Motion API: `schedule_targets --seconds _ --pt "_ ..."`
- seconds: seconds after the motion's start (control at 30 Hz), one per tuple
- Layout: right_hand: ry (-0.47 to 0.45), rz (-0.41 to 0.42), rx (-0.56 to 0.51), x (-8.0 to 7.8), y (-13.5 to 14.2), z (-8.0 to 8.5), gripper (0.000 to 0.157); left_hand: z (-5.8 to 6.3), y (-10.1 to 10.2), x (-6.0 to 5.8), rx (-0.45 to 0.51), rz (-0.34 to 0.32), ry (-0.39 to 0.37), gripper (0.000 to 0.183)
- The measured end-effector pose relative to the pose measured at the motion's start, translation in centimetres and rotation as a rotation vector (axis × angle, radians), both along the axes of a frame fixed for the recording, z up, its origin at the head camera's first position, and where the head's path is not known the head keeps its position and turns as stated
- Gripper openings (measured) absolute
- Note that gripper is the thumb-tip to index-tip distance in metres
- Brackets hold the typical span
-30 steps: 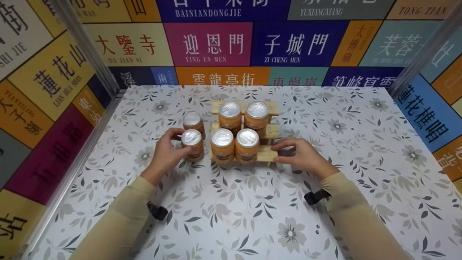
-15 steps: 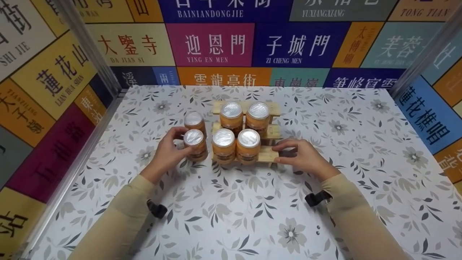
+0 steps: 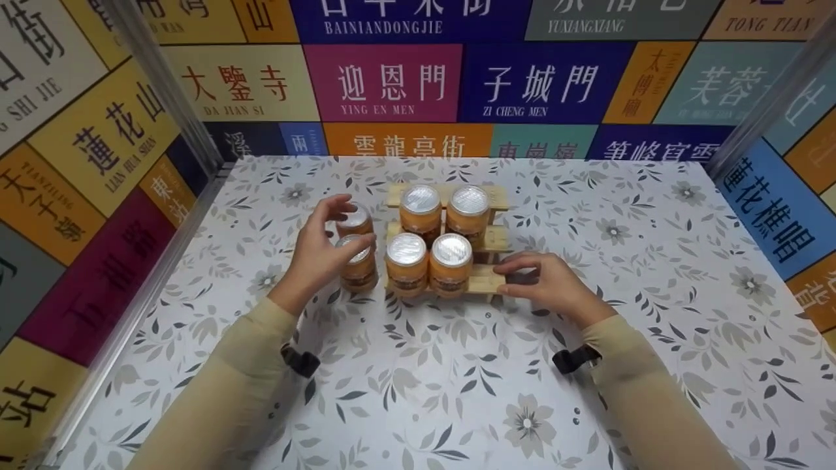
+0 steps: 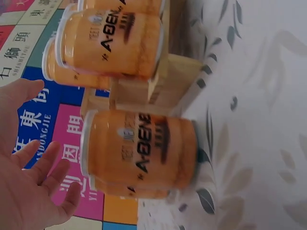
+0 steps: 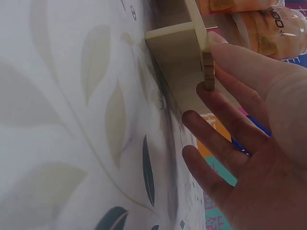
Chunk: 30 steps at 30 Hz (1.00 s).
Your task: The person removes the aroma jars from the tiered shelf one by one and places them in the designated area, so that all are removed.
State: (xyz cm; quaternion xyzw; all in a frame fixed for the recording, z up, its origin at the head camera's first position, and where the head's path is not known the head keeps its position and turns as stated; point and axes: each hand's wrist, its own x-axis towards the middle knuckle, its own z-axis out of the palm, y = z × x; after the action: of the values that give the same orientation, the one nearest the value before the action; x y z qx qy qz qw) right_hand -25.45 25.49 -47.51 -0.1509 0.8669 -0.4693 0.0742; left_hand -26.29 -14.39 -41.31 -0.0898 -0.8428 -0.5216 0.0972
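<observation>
My left hand (image 3: 317,254) hovers over two orange cans with silver lids, its fingers spread and apart from them in the left wrist view. The nearer can (image 3: 358,277) stands upright on the table, and the farther can (image 3: 356,225) stands close behind, partly covered by my fingers. To their right is a stepped wooden rack (image 3: 484,282). Two cans stand on its lowest step, including the right one (image 3: 450,266); two more, including the right one (image 3: 468,212), stand higher up behind. My right hand (image 3: 558,287) pinches the right end of the lowest step between thumb and fingers.
A white tablecloth (image 3: 418,391) with grey leaves and flowers covers the table. Colourful panels with Chinese lettering (image 3: 382,81) wall in the back and both sides. Dark bands show at both wrists, such as the right wristband (image 3: 575,359).
My left hand has let go of the nearer left can and risen up and away from it. That can stays upright. My right hand keeps its place at the rack.
</observation>
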Motion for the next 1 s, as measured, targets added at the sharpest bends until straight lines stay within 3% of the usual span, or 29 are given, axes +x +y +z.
schedule_targets --seconds 0.17,0.53,0.8,1.0 --pt "-0.023 -0.003 0.000 0.1 0.0 -0.1 0.036 0.5 1.6 -0.3 0.028 -0.067 0.012 0.075" --pt "-0.013 0.002 0.025 -0.1 0.0 0.1 0.036 2.0 4.5 -1.6 0.004 -0.103 0.024 0.071" --pt "-0.010 0.011 0.029 -0.1 -0.1 0.0 0.035 1.8 5.7 -2.2 -0.075 -0.100 -0.001 0.073" --pt "0.027 0.014 0.022 -0.2 0.1 0.0 0.034 1.7 6.5 -2.8 -0.064 -0.101 -0.031 0.074"
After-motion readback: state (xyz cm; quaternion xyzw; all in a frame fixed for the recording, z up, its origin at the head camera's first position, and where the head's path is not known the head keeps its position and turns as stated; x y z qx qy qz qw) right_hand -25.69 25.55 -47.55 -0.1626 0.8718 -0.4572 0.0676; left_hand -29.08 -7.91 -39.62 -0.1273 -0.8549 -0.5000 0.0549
